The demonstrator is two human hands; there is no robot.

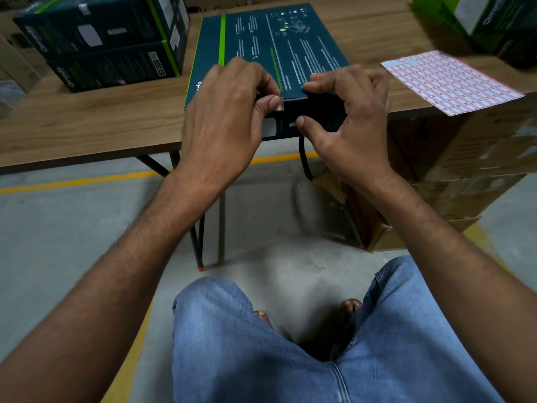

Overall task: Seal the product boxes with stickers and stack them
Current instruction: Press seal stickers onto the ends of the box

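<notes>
A dark teal product box [279, 45] with a green stripe lies flat at the near edge of the wooden table [87, 126]. My left hand [223, 123] rests on its near left corner, and its thumb presses a small red-edged sticker [280, 103] over the top front edge. My right hand [345, 120] grips the box's near right part, fingers on top and thumb on the front face. A sheet of red-bordered stickers [453, 81] lies to the right, overhanging the table edge.
Two matching boxes [101, 45] are stacked at the table's back left. Another green-and-dark box [488, 21] stands at the back right. Worn cardboard cartons [453, 170] sit under the table's right side. My knees in blue jeans [290, 344] are below.
</notes>
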